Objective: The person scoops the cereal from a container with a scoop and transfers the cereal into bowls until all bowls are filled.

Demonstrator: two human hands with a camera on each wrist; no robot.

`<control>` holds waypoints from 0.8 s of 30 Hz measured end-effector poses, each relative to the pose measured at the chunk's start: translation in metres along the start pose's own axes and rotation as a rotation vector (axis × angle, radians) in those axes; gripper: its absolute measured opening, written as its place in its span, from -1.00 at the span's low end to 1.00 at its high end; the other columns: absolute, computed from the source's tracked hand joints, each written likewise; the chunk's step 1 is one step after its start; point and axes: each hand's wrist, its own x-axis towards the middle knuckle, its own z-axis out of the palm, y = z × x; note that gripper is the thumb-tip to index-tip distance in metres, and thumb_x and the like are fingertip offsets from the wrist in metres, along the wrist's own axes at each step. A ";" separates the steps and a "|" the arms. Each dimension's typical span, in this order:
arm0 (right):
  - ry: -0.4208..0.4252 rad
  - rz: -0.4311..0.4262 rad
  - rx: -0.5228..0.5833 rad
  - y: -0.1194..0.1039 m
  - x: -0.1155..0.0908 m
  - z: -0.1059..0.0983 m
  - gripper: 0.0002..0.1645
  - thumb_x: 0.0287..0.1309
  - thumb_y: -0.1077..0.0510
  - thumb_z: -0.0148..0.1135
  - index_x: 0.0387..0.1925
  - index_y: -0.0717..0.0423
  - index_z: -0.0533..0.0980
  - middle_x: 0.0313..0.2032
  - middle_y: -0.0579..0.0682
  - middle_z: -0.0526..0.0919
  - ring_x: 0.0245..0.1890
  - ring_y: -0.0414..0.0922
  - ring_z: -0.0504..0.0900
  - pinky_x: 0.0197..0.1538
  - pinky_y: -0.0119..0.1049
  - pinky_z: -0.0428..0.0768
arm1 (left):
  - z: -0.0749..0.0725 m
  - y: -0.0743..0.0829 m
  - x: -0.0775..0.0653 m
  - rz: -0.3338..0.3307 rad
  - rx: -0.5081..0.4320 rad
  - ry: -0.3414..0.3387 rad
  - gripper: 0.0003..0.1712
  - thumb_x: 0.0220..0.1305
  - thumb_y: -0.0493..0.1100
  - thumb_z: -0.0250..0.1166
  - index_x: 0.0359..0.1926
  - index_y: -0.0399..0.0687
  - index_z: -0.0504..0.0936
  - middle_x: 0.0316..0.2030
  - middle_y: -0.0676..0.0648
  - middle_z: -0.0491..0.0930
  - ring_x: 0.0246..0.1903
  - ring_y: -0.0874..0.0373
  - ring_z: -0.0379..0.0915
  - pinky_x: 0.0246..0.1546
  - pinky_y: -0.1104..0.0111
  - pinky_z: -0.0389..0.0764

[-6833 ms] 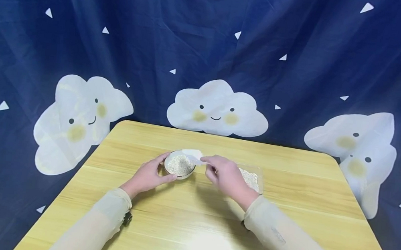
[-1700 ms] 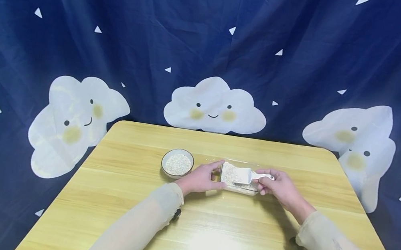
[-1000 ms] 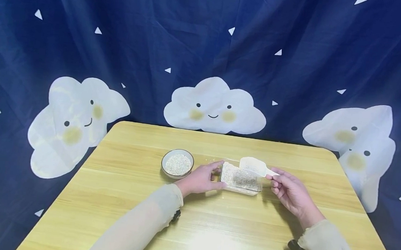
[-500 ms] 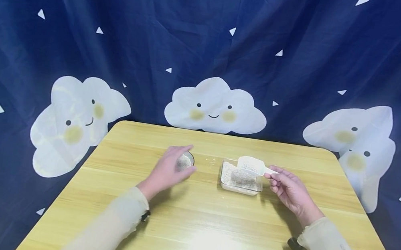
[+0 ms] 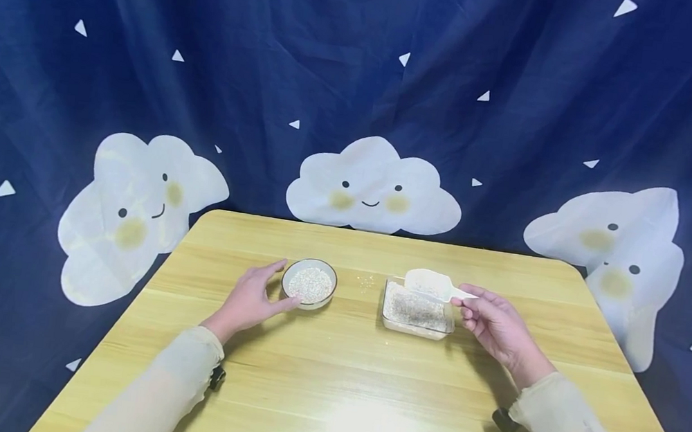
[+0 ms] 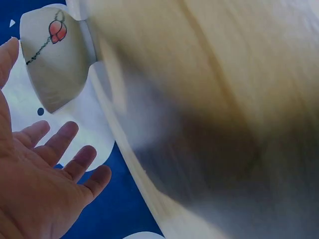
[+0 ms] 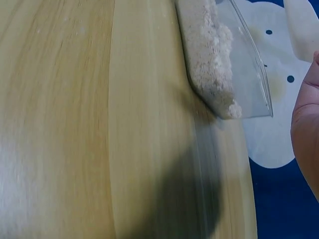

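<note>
so, left hand (image 5: 248, 302): at about 8 o'clock of the bowl (image 6: 56, 69), fingers spread, thumb and fingertips curving round the near side. can't tell if they actually touch it.
right hand (image 5: 500, 328): at 3 o'clock of the glass container (image 5: 415, 331), thumb and fingers pinching the handle of the scoop (image 5: 427, 284).
scoop: up over the container's 12 o'clock edge, maybe some flakes in it, too washed out to judge how much.
bowl: flakes (image 5: 310, 284) inside, container well off at its 3 o'clock.
spilled crumbs (image 5: 365, 282): on the table (image 5: 304, 386), between the two.
what changed: left hand was bracing the container a second ago, now it's over at the bowl. i'd read that as digging paused and the work turning to the bowl, with nothing steadying the container.
left wrist view: shows a painted red flower (image 6: 58, 31) on the bowl's outside, which the head view misses.
right wrist view: shows the container side-on, flakes sloping away from one clear wall. no bowl there, and only a bit of scoop up at 1 o'clock.
</note>
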 end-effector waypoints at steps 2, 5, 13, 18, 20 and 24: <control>0.007 0.006 -0.012 0.001 0.002 0.003 -0.58 0.56 0.45 -0.13 0.14 0.09 0.57 -0.17 0.01 0.87 -0.37 -0.34 0.67 -0.31 -0.55 0.68 | 0.002 -0.001 0.001 -0.005 -0.010 -0.014 0.16 0.21 0.38 0.50 0.64 -0.07 0.29 0.51 -0.25 0.47 0.48 -0.36 0.34 0.52 -0.27 0.34; 0.014 0.014 -0.046 0.002 0.007 0.010 -0.58 0.56 0.43 -0.11 0.14 0.05 0.57 -0.17 -0.02 0.86 -0.37 -0.35 0.65 -0.31 -0.56 0.67 | 0.006 0.000 0.003 -0.019 -0.022 -0.029 0.15 0.23 0.38 0.49 0.64 -0.07 0.28 0.51 -0.26 0.46 0.48 -0.36 0.35 0.51 -0.27 0.37; 0.025 0.053 -0.132 0.008 0.029 0.040 -0.61 0.53 0.42 -0.04 0.12 0.01 0.57 -0.20 -0.07 0.85 -0.40 -0.36 0.62 -0.33 -0.57 0.67 | 0.008 0.001 0.004 -0.034 -0.031 -0.045 0.15 0.22 0.43 0.46 0.65 0.02 0.28 0.48 -0.31 0.48 0.44 -0.37 0.40 0.44 -0.33 0.42; 0.017 0.090 -0.188 0.016 0.049 0.066 -0.59 0.51 0.40 0.02 0.31 0.25 0.44 -0.24 -0.08 0.86 -0.43 -0.37 0.61 -0.34 -0.56 0.67 | 0.008 0.002 0.004 -0.035 -0.019 -0.067 0.18 0.21 0.47 0.44 0.67 0.04 0.24 0.51 -0.29 0.44 0.46 -0.37 0.38 0.46 -0.32 0.38; 0.029 0.105 -0.215 0.019 0.057 0.078 -0.49 0.49 0.40 0.05 0.40 0.38 0.34 -0.26 -0.07 0.86 -0.44 -0.35 0.62 -0.35 -0.55 0.67 | 0.008 0.004 0.004 -0.032 -0.014 -0.078 0.21 0.21 0.47 0.44 0.68 0.01 0.22 0.54 -0.29 0.41 0.48 -0.38 0.36 0.49 -0.31 0.35; 0.054 0.123 -0.298 0.025 0.072 0.104 -0.37 0.43 0.39 0.11 0.46 0.52 0.27 -0.23 -0.01 0.85 -0.43 -0.31 0.62 -0.32 -0.50 0.69 | 0.007 0.006 0.005 -0.019 -0.010 -0.081 0.23 0.22 0.46 0.44 0.67 -0.07 0.21 0.56 -0.28 0.38 0.50 -0.39 0.32 0.52 -0.31 0.30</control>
